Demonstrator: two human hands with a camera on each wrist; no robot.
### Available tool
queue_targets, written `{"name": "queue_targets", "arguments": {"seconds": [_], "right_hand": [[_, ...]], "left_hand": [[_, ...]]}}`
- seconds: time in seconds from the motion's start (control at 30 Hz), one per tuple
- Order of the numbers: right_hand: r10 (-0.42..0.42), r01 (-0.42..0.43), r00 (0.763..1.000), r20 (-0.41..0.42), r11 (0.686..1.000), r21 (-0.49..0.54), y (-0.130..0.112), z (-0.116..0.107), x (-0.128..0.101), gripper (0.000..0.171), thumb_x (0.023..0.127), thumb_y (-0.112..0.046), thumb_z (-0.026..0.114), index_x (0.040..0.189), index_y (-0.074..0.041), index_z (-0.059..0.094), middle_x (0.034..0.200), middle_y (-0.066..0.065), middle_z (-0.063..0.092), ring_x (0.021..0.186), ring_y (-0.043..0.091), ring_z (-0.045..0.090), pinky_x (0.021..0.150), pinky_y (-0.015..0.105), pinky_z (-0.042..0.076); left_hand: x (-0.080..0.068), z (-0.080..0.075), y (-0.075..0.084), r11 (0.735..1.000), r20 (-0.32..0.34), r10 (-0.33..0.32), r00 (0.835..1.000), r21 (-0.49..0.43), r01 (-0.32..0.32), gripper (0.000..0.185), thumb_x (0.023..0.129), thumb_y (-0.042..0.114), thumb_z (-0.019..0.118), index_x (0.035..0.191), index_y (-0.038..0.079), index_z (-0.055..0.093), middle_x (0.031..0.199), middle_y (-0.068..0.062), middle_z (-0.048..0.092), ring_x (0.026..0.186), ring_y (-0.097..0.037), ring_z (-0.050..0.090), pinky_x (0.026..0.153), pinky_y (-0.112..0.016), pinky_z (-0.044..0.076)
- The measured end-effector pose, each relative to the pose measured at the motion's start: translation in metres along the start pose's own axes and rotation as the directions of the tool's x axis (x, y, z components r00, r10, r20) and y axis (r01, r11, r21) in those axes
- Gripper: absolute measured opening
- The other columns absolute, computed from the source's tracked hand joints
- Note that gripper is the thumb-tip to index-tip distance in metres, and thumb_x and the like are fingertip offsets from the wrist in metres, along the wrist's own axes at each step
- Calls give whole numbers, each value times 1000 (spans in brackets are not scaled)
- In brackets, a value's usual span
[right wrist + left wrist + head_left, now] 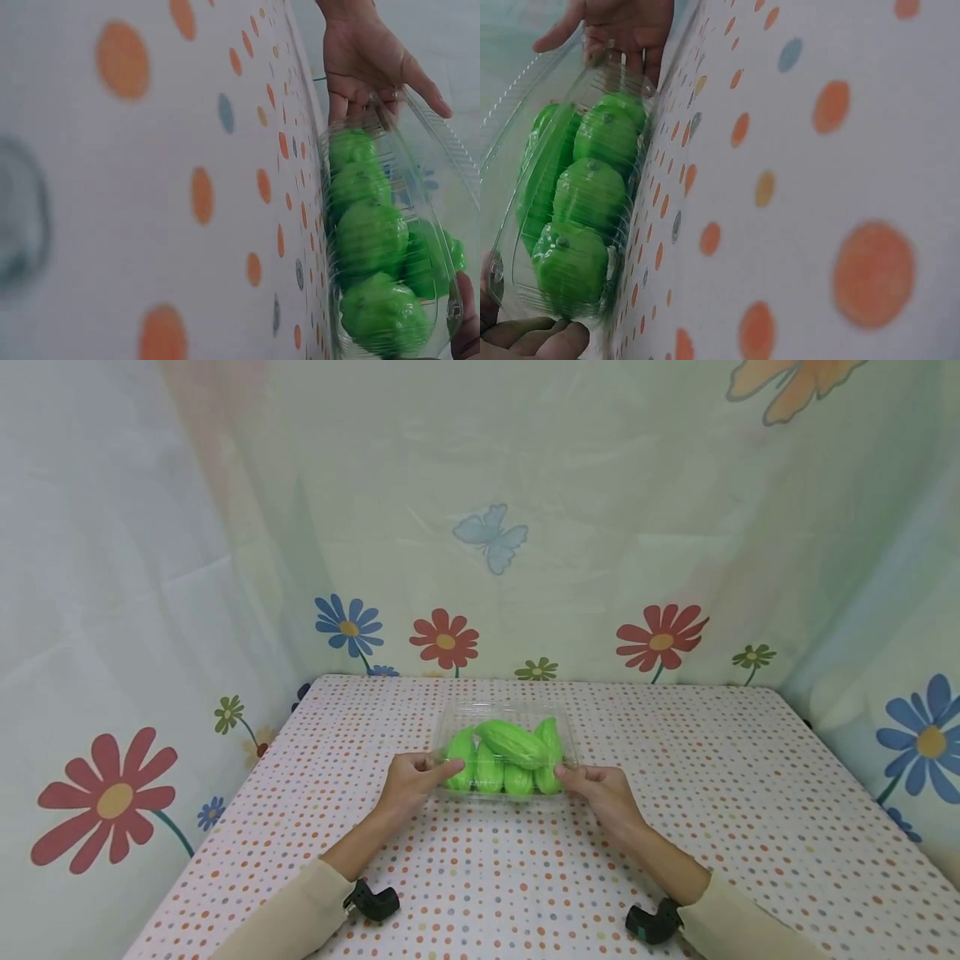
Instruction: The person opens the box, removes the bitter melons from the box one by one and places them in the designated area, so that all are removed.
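Note:
A clear plastic clamshell box holds several bright green, ridged, gourd-like vegetables. In the head view one of them lies slantwise across the others. My left hand grips the box's left end, thumb on top near the front corner. The right end is held by my right hand in the same way, thumb over the rim. Fingers of both hands go underneath the ends in the wrist views. Seen from the left wrist, the vegetables sit in a row behind the ribbed plastic wall.
A white cloth with coloured dots covers the table. Behind and at the sides hangs a curtain printed with flowers and butterflies. Each sleeve cuff carries a dark wrist device, one at the left and one at the right.

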State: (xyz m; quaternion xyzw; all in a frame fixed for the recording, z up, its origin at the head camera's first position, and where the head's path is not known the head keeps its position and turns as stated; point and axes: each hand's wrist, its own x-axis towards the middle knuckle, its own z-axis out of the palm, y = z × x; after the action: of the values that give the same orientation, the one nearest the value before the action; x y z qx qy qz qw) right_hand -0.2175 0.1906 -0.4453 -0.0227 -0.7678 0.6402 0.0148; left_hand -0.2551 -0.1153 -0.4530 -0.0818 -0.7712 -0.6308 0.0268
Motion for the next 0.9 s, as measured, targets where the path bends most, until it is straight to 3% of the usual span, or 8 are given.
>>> {"name": "queue_targets", "arguments": {"seconds": [0.2,0.37,0.43,0.57,0.7,0.77,0.83,0.9], "right_hand": [[-14,18,998,53,996,-84,-8,-6,-11,40,95,-36,70,93,4,70,104,15,67,102,25,55,94,40,41],[-48,56,998,42,971,-231,-13,-11,-16,44,97,-41,67,115,-1,68,137,20,59,138,41,43,114,62,33],[-68,78,997,44,951,-298,-15,-12,-17,50,98,-41,64,128,-1,64,151,22,48,146,46,32,117,65,27],[-91,104,995,51,910,-401,-20,-13,-20,70,101,-44,58,152,2,41,159,28,33,145,50,31,114,65,33],[-153,159,987,49,892,-422,-25,-13,-21,77,102,-41,57,159,1,26,160,30,28,146,49,30,115,62,34],[-192,194,980,48,886,-420,-27,-13,-20,76,102,-39,57,159,1,24,160,29,27,147,48,28,114,61,35],[-227,224,973,44,878,-424,-30,-13,-19,75,103,-38,57,159,0,25,160,29,28,146,48,31,113,62,37],[-250,242,968,39,874,-421,-33,-14,-17,73,103,-38,56,160,-2,27,161,27,29,144,49,33,112,63,38]], "left_hand": [[-4,-7,5,998,51,28,998,54,-31,29,85,33,82,79,8,68,70,0,63,62,-11,48,69,-26,50],[-5,-13,11,998,119,27,993,52,-33,26,88,32,80,90,8,70,81,-7,71,71,-14,55,72,-26,51],[-5,-15,13,999,137,10,991,34,-15,27,89,31,78,95,6,68,88,-12,74,72,-16,56,67,-25,47],[-2,-20,15,999,144,-37,989,13,35,33,92,31,74,109,6,63,98,-10,77,83,-13,66,71,-27,47],[4,-24,15,999,144,-44,989,5,44,47,98,38,64,129,5,54,82,0,63,72,-13,53,67,-26,42],[7,-27,15,999,147,-33,989,-23,37,53,101,41,57,137,4,47,92,-8,63,81,-20,60,74,-26,50],[10,-30,14,997,159,-21,987,-64,32,58,104,45,49,143,3,40,111,-22,65,103,-33,66,94,-34,55],[12,-33,14,994,165,-14,986,-108,32,63,104,49,44,146,3,37,140,-32,53,134,-43,51,113,-48,42]]}}
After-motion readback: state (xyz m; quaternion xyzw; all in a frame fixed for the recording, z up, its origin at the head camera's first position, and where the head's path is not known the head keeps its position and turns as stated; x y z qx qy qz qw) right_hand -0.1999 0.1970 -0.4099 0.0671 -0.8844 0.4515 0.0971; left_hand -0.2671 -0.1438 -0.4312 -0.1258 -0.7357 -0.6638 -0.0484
